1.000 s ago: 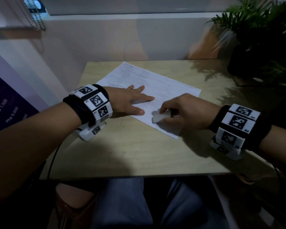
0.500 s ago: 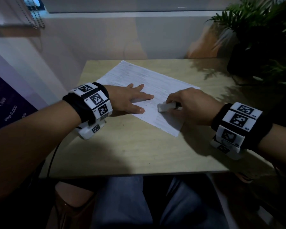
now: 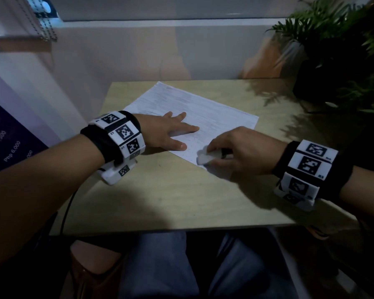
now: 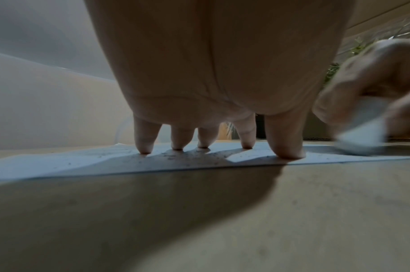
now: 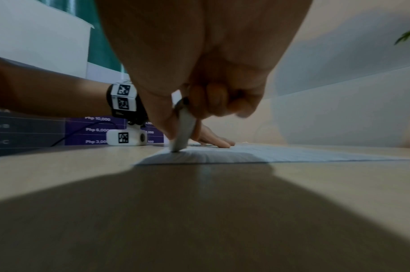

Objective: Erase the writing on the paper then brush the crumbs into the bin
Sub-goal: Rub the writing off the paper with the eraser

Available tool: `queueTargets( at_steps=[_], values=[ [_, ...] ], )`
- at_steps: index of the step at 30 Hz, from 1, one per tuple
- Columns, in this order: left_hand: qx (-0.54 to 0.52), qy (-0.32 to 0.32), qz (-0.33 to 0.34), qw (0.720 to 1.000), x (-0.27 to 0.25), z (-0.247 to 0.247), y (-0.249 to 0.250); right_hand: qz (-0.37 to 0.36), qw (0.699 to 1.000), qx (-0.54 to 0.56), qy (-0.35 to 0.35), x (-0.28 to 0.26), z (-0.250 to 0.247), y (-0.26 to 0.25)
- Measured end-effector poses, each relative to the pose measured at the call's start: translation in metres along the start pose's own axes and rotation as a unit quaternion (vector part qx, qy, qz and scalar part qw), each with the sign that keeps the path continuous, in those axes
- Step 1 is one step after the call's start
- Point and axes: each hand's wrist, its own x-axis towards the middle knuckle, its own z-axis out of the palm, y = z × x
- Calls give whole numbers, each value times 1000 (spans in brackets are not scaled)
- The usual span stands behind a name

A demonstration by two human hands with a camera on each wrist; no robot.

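Over on the left, a purple sign [image 3: 7,145] with price figures leans by the wall, just off the wooden table [image 3: 164,197]. Next along, the person's left hand [image 3: 166,132] lies on the sheet of paper [image 3: 214,117], fingers straight and spread, their tips [image 4: 289,147] pressing the sheet flat and grasping nothing. The paper sits askew in the middle of the table, faint lines of writing covering its far part, and dark eraser crumbs [image 4: 176,156] are scattered on it around those fingertips. To the right, the right hand [image 3: 244,154] has its thumb and fingers closed around a white eraser [image 3: 206,159], whose lower end touches the paper at its near corner; the eraser looks blurred. Both wrists wear bands with black-and-white markers. At the far right corner stands a leafy potted plant [image 3: 341,50], well apart from the sheet.
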Motion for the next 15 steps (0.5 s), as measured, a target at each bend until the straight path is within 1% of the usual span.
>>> queueTargets(
  at_steps=[2, 6, 8, 9, 11, 13, 15],
  values=[
    [1, -1, -2, 1000, 0, 0, 0, 8, 1000, 24, -12, 0, -1, 2],
    [2, -2, -1, 1000, -1, -1, 2, 68, 995, -43, 52, 4, -3, 13],
    [1, -2, -1, 1000, -1, -1, 1, 40, 997, -42, 47, 2, -1, 10],
    [1, -3, -1, 1000, -1, 0, 1, 16, 999, -28, 29, -1, 1, 7],
    [4, -5, -1, 1000, 0, 0, 0, 2, 1000, 11, -10, -3, 0, 3],
    [5, -5, -1, 1000, 0, 0, 0, 25, 1000, 1, 2, -2, -2, 7],
    [3, -5, -1, 1000, 0, -1, 1, 66, 995, -58, 41, 1, -7, 11]
  ],
)
